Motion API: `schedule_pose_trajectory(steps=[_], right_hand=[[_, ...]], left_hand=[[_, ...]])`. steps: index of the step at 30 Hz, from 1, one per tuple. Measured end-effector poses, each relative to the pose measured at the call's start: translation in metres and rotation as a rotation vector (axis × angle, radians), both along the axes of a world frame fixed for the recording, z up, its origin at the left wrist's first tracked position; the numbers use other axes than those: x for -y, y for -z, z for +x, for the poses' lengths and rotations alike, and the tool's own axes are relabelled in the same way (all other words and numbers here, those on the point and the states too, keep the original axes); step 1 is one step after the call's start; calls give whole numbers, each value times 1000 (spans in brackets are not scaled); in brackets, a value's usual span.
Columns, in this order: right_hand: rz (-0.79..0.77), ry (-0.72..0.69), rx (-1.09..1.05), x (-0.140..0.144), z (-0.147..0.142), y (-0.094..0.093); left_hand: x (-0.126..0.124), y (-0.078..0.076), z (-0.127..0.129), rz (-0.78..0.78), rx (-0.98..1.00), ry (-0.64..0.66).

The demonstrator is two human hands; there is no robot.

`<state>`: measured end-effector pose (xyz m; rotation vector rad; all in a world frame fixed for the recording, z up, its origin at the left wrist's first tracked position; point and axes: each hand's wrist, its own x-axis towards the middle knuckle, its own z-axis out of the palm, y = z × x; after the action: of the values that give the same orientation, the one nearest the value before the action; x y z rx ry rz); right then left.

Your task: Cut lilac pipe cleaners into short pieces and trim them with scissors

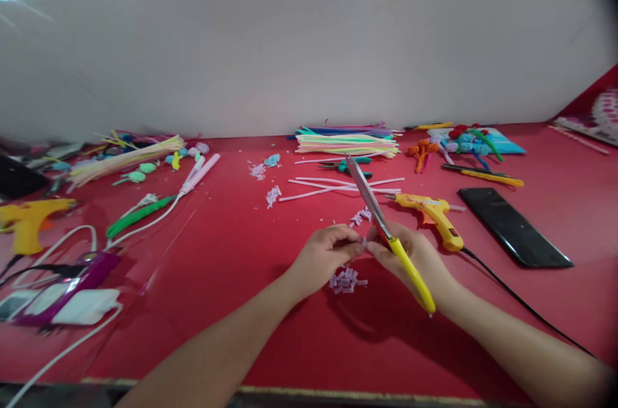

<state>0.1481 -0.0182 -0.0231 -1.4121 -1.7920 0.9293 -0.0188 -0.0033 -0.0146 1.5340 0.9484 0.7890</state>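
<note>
A tiny pale-lilac piece (364, 243) is being pinched between the fingertips of the left hand (328, 255) and the right hand (427, 260), above the red tabletop (203, 266). Yellow-handled scissors with silver metal blades (396, 248) are also being held in the right hand, the blades being pointed away from the person. A heap of short, pale-lilac cut pieces (346, 280) is being left lying just nearer the person, while a yellow glue gun with a black cable (429, 205) is being kept beyond the right hand.

Black phone (514, 228), purple power strip (99, 269), white partition (290, 47)
</note>
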Motion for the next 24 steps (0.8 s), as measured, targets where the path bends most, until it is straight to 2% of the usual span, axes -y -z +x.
schedule_pose_trajectory(steps=[3,8,12,15,20,24], right_hand=[[-11,-4,-24,0,0,1],[33,-32,37,-1,0,9],[65,-38,108,-1,1,8],[135,-15,283,-2,3,3],[267,6,639,-2,6,0],[309,-8,794,-2,6,6]], left_hand=[[2,0,0,38,-45,27],[5,0,2,155,-177,-29],[6,-2,4,191,-162,-70],[1,-4,-1,143,-35,-205],[-11,-5,-14,20,340,-516],[-14,-6,-18,-23,458,-588]])
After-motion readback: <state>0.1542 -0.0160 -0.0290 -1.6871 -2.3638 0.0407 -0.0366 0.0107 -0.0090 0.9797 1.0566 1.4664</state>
